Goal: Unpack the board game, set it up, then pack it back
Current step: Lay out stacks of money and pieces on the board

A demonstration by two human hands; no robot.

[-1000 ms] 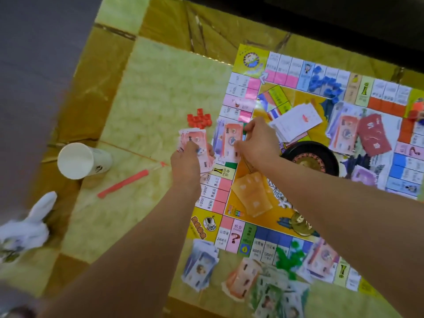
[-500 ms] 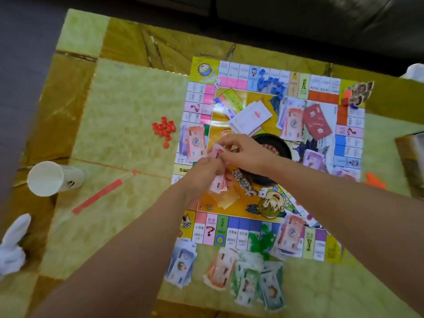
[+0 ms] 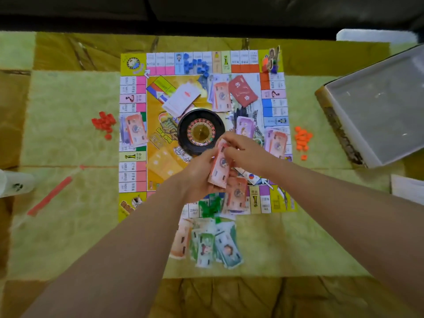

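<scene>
The square game board [image 3: 133,88] lies flat mid-table. At its centre sits a black roulette wheel [image 3: 200,130]. My left hand [image 3: 197,173] grips a stack of pink play money [image 3: 220,165] over the board's near right part. My right hand [image 3: 243,150] pinches the top of the same stack. More money piles lie on the board's left edge [image 3: 134,129], right edge [image 3: 275,143] and upper middle [image 3: 221,95]. A white card stack [image 3: 182,99] and a red card [image 3: 243,91] rest near the wheel.
Red pieces [image 3: 104,122] lie left of the board, orange pieces [image 3: 302,140] right, blue pieces [image 3: 196,64] at its far edge, green pieces [image 3: 210,206] near. Green and orange notes [image 3: 213,244] lie off the near edge. An open box [image 3: 376,104] stands right; paper cup [image 3: 13,183] and red stick [image 3: 49,196] left.
Both hands carried the pink money stack from the board's left edge toward its near right part. My view swung right, bringing the box and orange pieces into sight.
</scene>
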